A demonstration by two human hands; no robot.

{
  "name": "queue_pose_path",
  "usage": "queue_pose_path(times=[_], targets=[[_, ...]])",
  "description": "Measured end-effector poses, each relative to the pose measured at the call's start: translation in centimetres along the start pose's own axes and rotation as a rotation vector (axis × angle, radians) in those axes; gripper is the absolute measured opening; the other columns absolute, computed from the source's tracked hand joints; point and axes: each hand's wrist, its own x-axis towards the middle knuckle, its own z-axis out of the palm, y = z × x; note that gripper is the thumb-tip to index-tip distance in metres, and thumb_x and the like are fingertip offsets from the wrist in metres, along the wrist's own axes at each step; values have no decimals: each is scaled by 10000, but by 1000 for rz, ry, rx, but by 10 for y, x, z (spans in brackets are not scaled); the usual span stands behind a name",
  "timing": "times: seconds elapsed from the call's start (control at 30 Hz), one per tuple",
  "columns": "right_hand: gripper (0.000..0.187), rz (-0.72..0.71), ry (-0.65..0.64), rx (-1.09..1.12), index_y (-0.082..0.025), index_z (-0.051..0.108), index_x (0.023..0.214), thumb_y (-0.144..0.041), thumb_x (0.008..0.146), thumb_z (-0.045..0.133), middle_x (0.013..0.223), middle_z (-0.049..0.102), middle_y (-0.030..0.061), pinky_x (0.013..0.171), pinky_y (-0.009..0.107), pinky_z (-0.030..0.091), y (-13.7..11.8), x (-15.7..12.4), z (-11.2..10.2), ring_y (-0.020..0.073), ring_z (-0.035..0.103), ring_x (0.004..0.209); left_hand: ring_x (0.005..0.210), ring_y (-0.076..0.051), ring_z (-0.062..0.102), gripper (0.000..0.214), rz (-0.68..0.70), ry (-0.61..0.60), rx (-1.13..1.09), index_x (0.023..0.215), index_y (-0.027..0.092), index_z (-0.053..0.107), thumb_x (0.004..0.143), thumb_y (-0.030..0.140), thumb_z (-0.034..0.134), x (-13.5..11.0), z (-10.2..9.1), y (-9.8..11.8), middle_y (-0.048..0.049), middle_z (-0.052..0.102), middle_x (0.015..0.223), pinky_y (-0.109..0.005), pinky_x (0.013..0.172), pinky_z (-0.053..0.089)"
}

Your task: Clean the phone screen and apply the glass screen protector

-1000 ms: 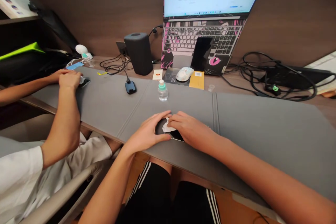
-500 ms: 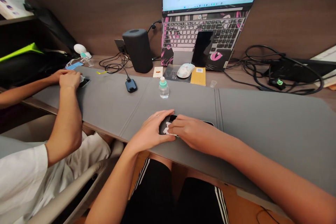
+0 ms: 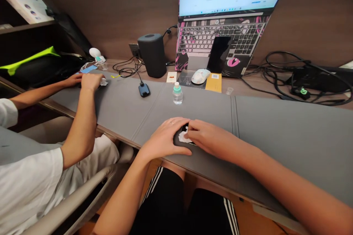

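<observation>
A black phone (image 3: 184, 128) lies flat on the grey desk mat, mostly covered by my right hand (image 3: 205, 136). Between the fingertips of that hand is a crumpled white tissue (image 3: 184, 136), pressed against the phone's left end. My left hand (image 3: 167, 137) curves around this same end with thumb and fingers spread. Its forefinger reaches the far edge, while the thumb rests on the near side, slightly apart from the phone. A small clear bottle (image 3: 178, 97) with a green collar stands upright beyond my hands.
Behind the mat (image 3: 275, 136) are a propped laptop (image 3: 190, 46), a dark phone (image 3: 220, 55), a white mouse (image 3: 200, 76) and a black speaker (image 3: 152, 57). Cables (image 3: 275, 77) coil at the right. On the left, another person's hand (image 3: 92, 80) is near a white tissue (image 3: 104, 82).
The view has shifted, so things appear further right. My left thumb has come away from the phone's near edge. The tissue remains in my right fingers at the phone's left end.
</observation>
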Motion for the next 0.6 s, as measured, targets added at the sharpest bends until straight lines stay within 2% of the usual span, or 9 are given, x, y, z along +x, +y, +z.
queue_pose_path(times=[0.1,0.27,0.37,0.47,0.6], targets=[[225,60,-60,89,-200,727,1023,-191,1060,506,1025,668,83,789,335,505,6,-13,-20,194,631,860,1556,-347,490,927,1,7,29,1584,307,524,780,455,961,-1,0,1,-111,561,1650,-566,1305,392],[146,196,-217,194,-236,734,930,-228,981,597,945,718,43,738,307,515,25,-45,-51,195,677,841,1570,-356,478,929,10,-2,53,1583,339,533,771,468,965,-3,1,0,-99,540,1673,-579,1315,382],[119,283,-276,205,-243,742,896,-241,933,628,906,743,35,686,300,520,34,-62,-62,196,685,795,1565,-355,484,875,12,5,61,1584,334,532,816,478,928,-4,3,-2,-99,547,1667,-580,1313,384],[117,349,-258,147,-238,741,903,-233,932,628,912,747,45,686,306,525,38,-68,-63,200,683,798,1563,-337,489,731,8,21,68,1582,319,530,925,451,822,-5,5,-3,-98,546,1670,-574,1320,372],[125,375,-155,14,-195,723,1023,-279,1038,633,1043,737,58,817,366,588,34,-54,-49,193,692,902,1614,-325,425,652,-15,23,84,1570,311,544,963,416,759,-5,8,-2,-82,541,1679,-560,1332,361]])
